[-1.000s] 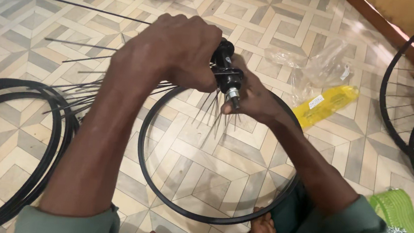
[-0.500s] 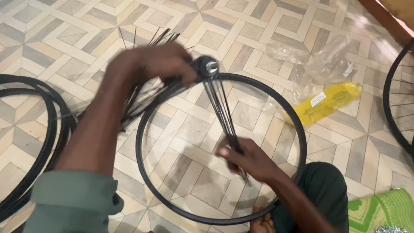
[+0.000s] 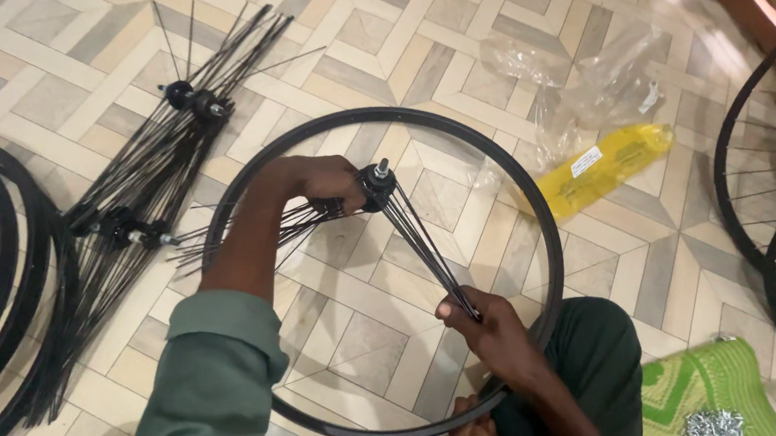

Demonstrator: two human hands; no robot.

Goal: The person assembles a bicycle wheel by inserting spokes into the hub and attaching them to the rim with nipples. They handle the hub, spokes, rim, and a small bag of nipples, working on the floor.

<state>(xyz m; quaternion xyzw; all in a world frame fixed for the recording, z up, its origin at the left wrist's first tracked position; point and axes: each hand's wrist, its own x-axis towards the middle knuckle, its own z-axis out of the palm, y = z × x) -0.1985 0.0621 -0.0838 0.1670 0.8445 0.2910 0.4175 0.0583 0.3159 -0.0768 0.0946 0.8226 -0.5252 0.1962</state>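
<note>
Patterned tile floor [image 3: 403, 51] held a black rim [image 3: 550, 232]; inside it, left hand [image 3: 321, 182] gripped the hub [image 3: 378, 182], right hand [image 3: 489, 328] pinched a bundle of its spokes [image 3: 423, 244].

Even, fairly bright indoor light falls on the tiled floor [image 3: 377, 339]; shadows are soft and faint; glare whitens the clear plastic bag [image 3: 606, 73] near the floor's far right corner, where the tiles wash out; the middle is sharp; edges look slightly stretched and softer.
</note>
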